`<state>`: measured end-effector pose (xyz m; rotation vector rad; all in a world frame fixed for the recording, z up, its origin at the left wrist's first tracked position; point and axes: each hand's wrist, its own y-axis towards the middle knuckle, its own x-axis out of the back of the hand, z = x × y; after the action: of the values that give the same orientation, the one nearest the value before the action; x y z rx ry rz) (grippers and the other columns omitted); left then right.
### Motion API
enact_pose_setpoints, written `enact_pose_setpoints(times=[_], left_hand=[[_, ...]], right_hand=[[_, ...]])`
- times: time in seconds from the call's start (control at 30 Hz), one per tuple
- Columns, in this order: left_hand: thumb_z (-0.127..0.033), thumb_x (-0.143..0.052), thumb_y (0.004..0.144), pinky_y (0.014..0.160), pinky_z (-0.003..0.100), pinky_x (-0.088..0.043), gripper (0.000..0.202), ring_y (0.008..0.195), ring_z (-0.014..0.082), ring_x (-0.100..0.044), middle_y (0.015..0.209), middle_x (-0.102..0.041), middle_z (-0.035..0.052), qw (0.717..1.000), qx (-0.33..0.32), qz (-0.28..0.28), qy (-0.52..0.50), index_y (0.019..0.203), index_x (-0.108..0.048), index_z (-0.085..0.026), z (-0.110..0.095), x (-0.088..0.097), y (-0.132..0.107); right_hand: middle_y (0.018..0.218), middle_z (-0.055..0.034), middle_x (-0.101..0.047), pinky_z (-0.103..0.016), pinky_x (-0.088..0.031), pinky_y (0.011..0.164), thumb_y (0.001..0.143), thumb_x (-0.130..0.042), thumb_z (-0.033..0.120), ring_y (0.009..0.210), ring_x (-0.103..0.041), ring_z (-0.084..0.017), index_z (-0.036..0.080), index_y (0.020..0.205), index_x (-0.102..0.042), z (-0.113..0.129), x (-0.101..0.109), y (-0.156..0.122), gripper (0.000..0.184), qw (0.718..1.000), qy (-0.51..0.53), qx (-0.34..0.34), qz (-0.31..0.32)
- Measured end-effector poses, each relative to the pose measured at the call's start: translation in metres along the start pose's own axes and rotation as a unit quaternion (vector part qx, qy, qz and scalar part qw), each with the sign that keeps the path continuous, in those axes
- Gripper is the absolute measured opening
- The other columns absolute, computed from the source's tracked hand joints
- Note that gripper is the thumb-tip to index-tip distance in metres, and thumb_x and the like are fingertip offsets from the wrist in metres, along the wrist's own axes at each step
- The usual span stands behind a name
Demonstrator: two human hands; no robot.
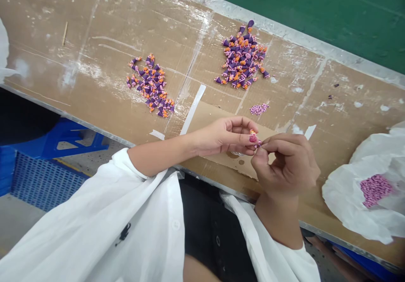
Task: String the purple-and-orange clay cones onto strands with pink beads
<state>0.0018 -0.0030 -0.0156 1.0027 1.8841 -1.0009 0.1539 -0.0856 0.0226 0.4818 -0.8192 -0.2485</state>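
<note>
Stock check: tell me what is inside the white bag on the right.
A heap of small pink pieces lies in the open white bag. Its crumpled folds cover whatever sits deeper or beneath the heap.

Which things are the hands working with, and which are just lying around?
In the job: left hand, right hand, tiny orange-pink piece pinched between them, left pile of purple-orange pieces, right pile, heap of pink bits, white bag of pink bits.
Lying about: wooden stick, white tape strip, blue crate.
</note>
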Motion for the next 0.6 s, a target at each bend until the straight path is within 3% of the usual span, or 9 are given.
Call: enact_pose_setpoints(times=[0.43, 0.6], left_hand=[[-0.036, -0.097, 0.062, 0.064, 0.019, -0.055, 0.051, 0.061, 0.0048, -0.068, 0.069, -0.071, -0.0055, 0.999, -0.006, -0.029, 0.044, 0.089, -0.060, -0.013, -0.008, -0.007, -0.003], [-0.036, -0.098, 0.062, 0.064, 0.020, -0.055, 0.051, 0.060, 0.0056, -0.068, 0.071, -0.070, -0.0045, 0.998, 0.009, -0.006, 0.060, 0.085, -0.059, -0.013, -0.005, -0.017, -0.008]], right_hand=[[0.077, 0.0003, -0.061, -0.033, -0.050, 0.056, 0.085, -0.064, -0.002, 0.067, -0.061, -0.016, 0.027, 0.089, -0.057, 0.001, 0.000, 0.001, 0.030, 0.999, 0.016, 0.029, 0.012], [0.078, -0.0005, -0.064, -0.033, -0.054, 0.056, 0.085, -0.066, -0.001, 0.068, -0.064, -0.016, 0.025, 0.089, -0.059, -0.005, 0.001, -0.001, 0.027, 0.999, 0.016, 0.027, 0.010]])
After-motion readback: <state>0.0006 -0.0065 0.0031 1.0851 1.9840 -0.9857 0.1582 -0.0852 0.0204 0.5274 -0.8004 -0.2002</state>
